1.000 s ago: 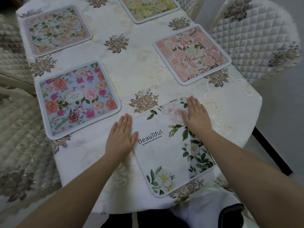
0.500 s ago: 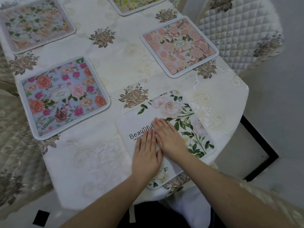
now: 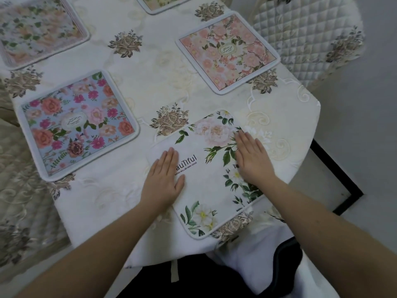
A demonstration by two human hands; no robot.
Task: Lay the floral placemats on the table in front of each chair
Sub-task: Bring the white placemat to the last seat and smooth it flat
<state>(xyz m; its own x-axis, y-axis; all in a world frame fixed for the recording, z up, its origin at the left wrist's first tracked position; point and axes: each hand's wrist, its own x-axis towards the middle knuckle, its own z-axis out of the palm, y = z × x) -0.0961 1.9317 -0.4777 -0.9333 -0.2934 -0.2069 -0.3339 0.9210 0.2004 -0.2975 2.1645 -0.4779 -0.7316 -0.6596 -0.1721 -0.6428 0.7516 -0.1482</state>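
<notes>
A white placemat (image 3: 210, 186) with green leaves, pale flowers and black lettering lies flat at the near end of the table. My left hand (image 3: 164, 179) presses flat on its left edge, covering part of the lettering. My right hand (image 3: 251, 158) lies flat on its right side, fingers straight. A blue floral placemat (image 3: 75, 125) sits to the left, a pink one (image 3: 227, 52) at the right side. A pale floral mat (image 3: 38, 31) is at the far left, and another mat (image 3: 163, 3) shows at the top edge.
The table wears a cream embroidered cloth (image 3: 150, 67) with brown rose motifs. A quilted white chair (image 3: 305, 39) stands at the right. Another covered chair (image 3: 19, 186) is at the left. The table's near corner (image 3: 309, 108) overhangs grey floor with a black strip (image 3: 339, 175).
My hands, side by side at the mat's middle half a second ago, have slid apart, left hand to the left edge and right hand to the right side. The view has shifted slightly.
</notes>
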